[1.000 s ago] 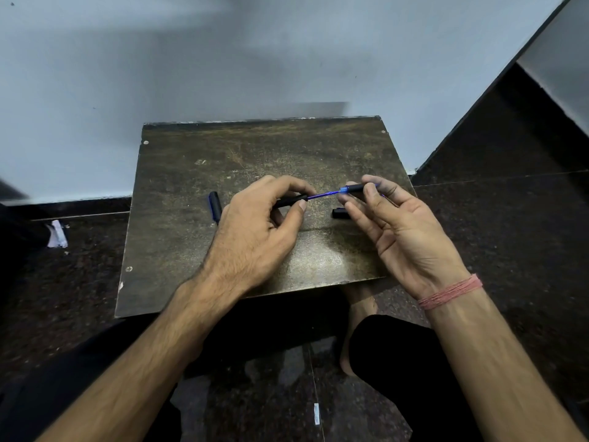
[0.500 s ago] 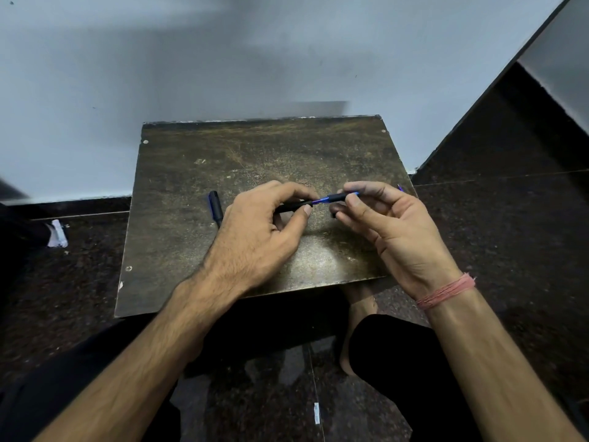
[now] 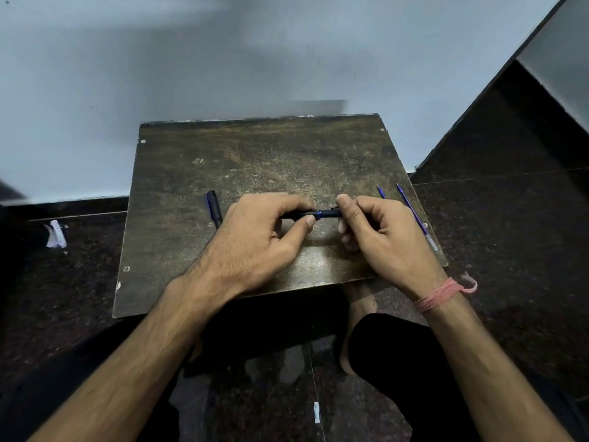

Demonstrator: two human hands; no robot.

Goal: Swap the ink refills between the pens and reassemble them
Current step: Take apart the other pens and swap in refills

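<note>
head view, left hand (image 3: 255, 240), right hand (image 3: 382, 237), gripping pen (image 3: 322, 214)

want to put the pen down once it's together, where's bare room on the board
The far half of the board, beyond both hands, is bare. So is the near left corner, below the pen cap. The right edge is crowded by two refills.

The far half of the board (image 3: 255, 148) lies bare, open to a reach from either side. Both hands (image 3: 255, 240) (image 3: 385, 237) fill the near middle, joined by a pen (image 3: 318, 214). A black pen (image 3: 214, 208) lies just left of the left hand. Two refills (image 3: 414, 215) (image 3: 381, 192) crowd the right edge. The near-left corner is free.
</note>
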